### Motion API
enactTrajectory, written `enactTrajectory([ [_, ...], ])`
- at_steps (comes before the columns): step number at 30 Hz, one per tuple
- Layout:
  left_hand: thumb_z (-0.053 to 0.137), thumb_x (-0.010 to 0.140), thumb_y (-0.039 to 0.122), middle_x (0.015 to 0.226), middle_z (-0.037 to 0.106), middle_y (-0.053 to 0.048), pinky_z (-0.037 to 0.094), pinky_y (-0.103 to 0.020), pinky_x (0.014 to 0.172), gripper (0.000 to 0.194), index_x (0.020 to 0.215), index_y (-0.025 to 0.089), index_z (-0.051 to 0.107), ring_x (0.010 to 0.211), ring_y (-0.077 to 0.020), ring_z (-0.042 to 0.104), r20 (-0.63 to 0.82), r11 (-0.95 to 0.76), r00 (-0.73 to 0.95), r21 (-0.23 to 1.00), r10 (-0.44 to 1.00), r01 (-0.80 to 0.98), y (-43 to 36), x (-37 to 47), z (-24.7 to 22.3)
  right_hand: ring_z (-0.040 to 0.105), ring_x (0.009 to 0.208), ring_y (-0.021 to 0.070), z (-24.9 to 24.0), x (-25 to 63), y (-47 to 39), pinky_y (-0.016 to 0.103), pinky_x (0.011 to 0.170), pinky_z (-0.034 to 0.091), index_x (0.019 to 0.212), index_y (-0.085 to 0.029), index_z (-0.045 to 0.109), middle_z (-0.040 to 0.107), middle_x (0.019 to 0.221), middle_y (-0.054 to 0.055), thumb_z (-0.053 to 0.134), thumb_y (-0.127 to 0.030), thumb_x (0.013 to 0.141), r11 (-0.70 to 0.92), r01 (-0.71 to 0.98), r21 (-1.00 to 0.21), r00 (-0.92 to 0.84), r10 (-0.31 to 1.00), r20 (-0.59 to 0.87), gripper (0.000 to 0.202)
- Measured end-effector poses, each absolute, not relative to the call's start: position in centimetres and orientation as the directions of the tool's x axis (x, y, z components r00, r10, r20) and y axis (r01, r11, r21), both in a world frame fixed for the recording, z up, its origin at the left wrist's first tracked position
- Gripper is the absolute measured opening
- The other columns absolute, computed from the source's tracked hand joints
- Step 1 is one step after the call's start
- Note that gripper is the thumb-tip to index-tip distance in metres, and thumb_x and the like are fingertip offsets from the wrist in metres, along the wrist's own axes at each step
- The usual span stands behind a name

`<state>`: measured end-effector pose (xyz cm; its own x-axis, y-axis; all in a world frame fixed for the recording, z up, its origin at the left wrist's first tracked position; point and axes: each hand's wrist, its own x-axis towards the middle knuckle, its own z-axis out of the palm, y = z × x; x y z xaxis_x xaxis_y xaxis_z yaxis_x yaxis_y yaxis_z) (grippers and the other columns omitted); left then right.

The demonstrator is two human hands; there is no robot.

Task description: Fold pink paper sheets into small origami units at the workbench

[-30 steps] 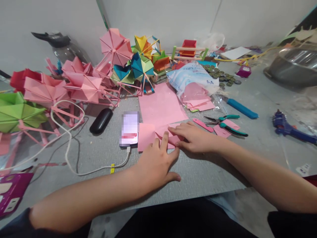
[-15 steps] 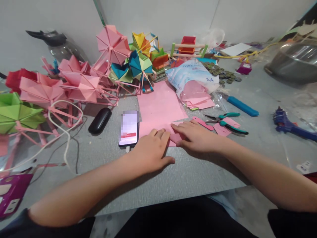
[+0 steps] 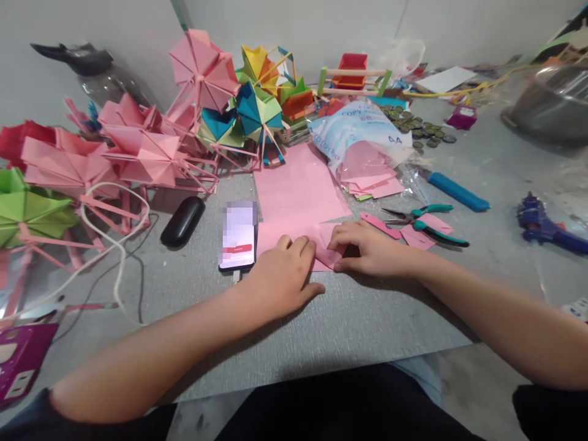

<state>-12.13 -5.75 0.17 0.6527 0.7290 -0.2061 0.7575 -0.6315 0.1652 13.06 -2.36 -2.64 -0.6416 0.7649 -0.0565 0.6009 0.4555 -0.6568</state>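
My left hand (image 3: 285, 277) lies flat, thumb held apart, its fingertips pressing on pink paper near the middle of the table. Between my hands a small folded piece of pink paper (image 3: 325, 254) rests on a pink sheet (image 3: 270, 234). My right hand (image 3: 370, 250) is closed, thumb and fingers pinching the right end of that folded piece. Behind lies a larger pink sheet (image 3: 298, 187). A phone (image 3: 237, 236) with a lit screen is just left of my left hand. Beside my right hand are a pink cutter-like tool (image 3: 380, 226) and green-handled pliers (image 3: 425, 222).
Several pink paper wheels (image 3: 147, 156) stand at the left, near a white cable (image 3: 120, 275) and a black case (image 3: 182, 222). A copy-paper bag (image 3: 362, 135), coins (image 3: 422, 130), a blue-handled knife (image 3: 459, 191) and a blue glue gun (image 3: 551, 226) lie back and right.
My right hand has gone from stretched fingers on the paper to a curled pinch at the folded piece's right end. My left hand stays pressed down. The view has shifted slightly.
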Motion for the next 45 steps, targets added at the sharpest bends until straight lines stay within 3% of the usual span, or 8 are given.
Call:
enactTrajectory([
  [3, 0.070, 0.103, 0.059, 0.153, 0.063, -0.022, 0.059, -0.054, 0.104, 0.071, 0.149, 0.008, 0.058, 0.129, -0.0402, 0.060, -0.213, -0.622, 0.647, 0.179, 0.732, 0.763, -5.7, -12.1, 0.2, 0.068, 0.099, 0.0247, -2.4, 13.0, -2.3, 0.041, 0.094, 0.046, 0.096, -0.023, 0.075, 0.075, 0.102, 0.005, 0.079, -0.037, 0.091, 0.378, 0.585, -0.717, -0.631, 0.768, -0.110, 0.016],
  [7, 0.072, 0.102, 0.055, 0.156, 0.062, -0.021, 0.057, -0.055, 0.109, 0.076, 0.158, 0.010, 0.049, 0.134, -0.0401, 0.058, -0.202, -0.606, 0.640, 0.209, 0.741, 0.768, -5.6, -12.0, 0.2, 0.068, 0.102, 0.0274, -2.2, 12.3, -2.5, 0.044, 0.096, 0.045, 0.094, -0.024, 0.077, 0.076, 0.099, 0.006, 0.080, -0.035, 0.090, 0.384, 0.656, -0.650, -0.587, 0.800, -0.120, 0.012],
  [16, 0.072, 0.101, 0.055, 0.151, 0.065, -0.020, 0.057, -0.054, 0.109, 0.073, 0.156, 0.012, 0.049, 0.134, -0.0391, 0.060, -0.205, -0.566, 0.613, 0.247, 0.763, 0.786, -5.4, -12.2, 0.1, 0.070, 0.110, 0.0324, -2.0, 11.5, -2.7, 0.050, 0.101, 0.049, 0.123, -0.026, 0.084, 0.079, 0.111, 0.010, 0.086, -0.033, 0.087, 0.349, 0.716, -0.604, -0.521, 0.843, -0.131, 0.037],
  [21, 0.071, 0.102, 0.055, 0.148, 0.066, -0.021, 0.056, -0.056, 0.110, 0.070, 0.152, 0.010, 0.052, 0.132, -0.0395, 0.061, -0.222, -0.569, 0.613, 0.233, 0.758, 0.789, -5.2, -12.1, 0.4, 0.064, 0.136, 0.0395, -1.8, 11.3, -2.8, 0.055, 0.118, 0.045, 0.148, -0.023, 0.074, 0.075, 0.138, 0.016, 0.088, -0.034, 0.086, 0.322, 0.764, -0.559, -0.488, 0.855, -0.174, 0.064],
  [30, 0.068, 0.103, 0.055, 0.145, 0.068, -0.021, 0.057, -0.053, 0.108, 0.063, 0.147, 0.013, 0.053, 0.131, -0.0380, 0.063, -0.168, -0.570, 0.611, 0.236, 0.774, 0.787, -5.1, -12.3, 0.1, 0.056, 0.149, 0.0429, -2.1, 11.5, -2.5, 0.062, 0.124, 0.041, 0.157, -0.029, 0.063, 0.065, 0.160, 0.016, 0.087, -0.044, 0.085, 0.386, 0.772, -0.506, -0.522, 0.838, -0.157, 0.077],
  [34, 0.067, 0.103, 0.054, 0.146, 0.068, -0.020, 0.056, -0.054, 0.108, 0.065, 0.151, 0.015, 0.049, 0.132, -0.0380, 0.063, -0.157, -0.589, 0.626, 0.227, 0.764, 0.776, -5.2, -12.3, 0.1, 0.059, 0.143, 0.0445, -1.9, 11.5, -2.7, 0.064, 0.119, 0.042, 0.151, -0.028, 0.067, 0.070, 0.152, 0.016, 0.087, -0.043, 0.085, 0.391, 0.770, -0.504, -0.521, 0.842, -0.142, 0.070],
  [37, 0.068, 0.103, 0.051, 0.152, 0.065, -0.019, 0.053, -0.056, 0.112, 0.068, 0.156, 0.016, 0.046, 0.134, -0.0386, 0.061, -0.152, -0.627, 0.659, 0.212, 0.737, 0.750, -5.2, -12.3, 0.1, 0.065, 0.131, 0.0404, -1.8, 11.5, -2.9, 0.058, 0.111, 0.047, 0.142, -0.028, 0.073, 0.076, 0.134, 0.014, 0.086, -0.041, 0.085, 0.373, 0.762, -0.530, -0.507, 0.852, -0.130, 0.060],
  [45, 0.071, 0.102, 0.052, 0.148, 0.065, -0.020, 0.055, -0.054, 0.110, 0.070, 0.155, 0.013, 0.047, 0.132, -0.0385, 0.061, -0.196, -0.597, 0.635, 0.223, 0.747, 0.771, -5.2, -12.3, 0.2, 0.066, 0.109, 0.0320, -2.1, 11.6, -3.0, 0.049, 0.097, 0.046, 0.101, -0.024, 0.076, 0.073, 0.111, 0.009, 0.090, -0.038, 0.082, 0.343, 0.763, -0.547, -0.479, 0.870, -0.122, 0.028],
])
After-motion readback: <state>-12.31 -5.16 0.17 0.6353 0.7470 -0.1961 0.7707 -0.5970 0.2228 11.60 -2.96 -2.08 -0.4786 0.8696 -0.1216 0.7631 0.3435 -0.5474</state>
